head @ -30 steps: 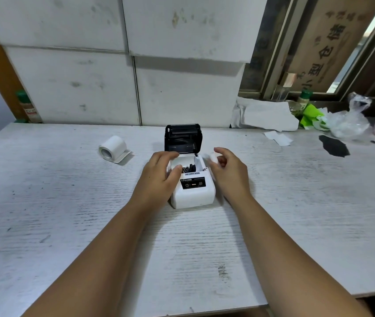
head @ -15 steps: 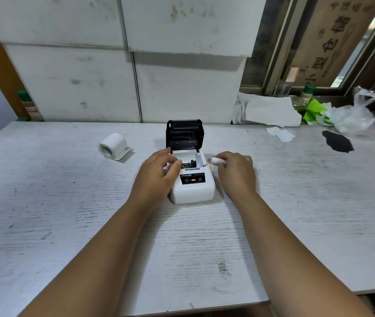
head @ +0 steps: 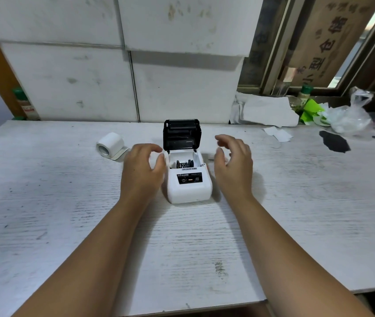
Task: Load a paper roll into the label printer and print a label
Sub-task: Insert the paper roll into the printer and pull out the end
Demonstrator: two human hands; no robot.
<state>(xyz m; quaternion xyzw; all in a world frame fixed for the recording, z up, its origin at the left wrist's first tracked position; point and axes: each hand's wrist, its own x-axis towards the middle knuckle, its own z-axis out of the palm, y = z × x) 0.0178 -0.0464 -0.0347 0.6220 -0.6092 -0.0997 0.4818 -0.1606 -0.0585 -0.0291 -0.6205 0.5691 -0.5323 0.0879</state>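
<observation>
Hands (head: 144,167) (head: 233,164) flank open label printer (head: 188,179), empty.

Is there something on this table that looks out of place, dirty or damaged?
Yes. A black irregular patch marks the white wooden table at its far right; whether stain or scrap, I cannot tell. Torn white paper scraps lie near it. The small white label printer stands with its black lid open and no roll inside, as the task expects.
</observation>
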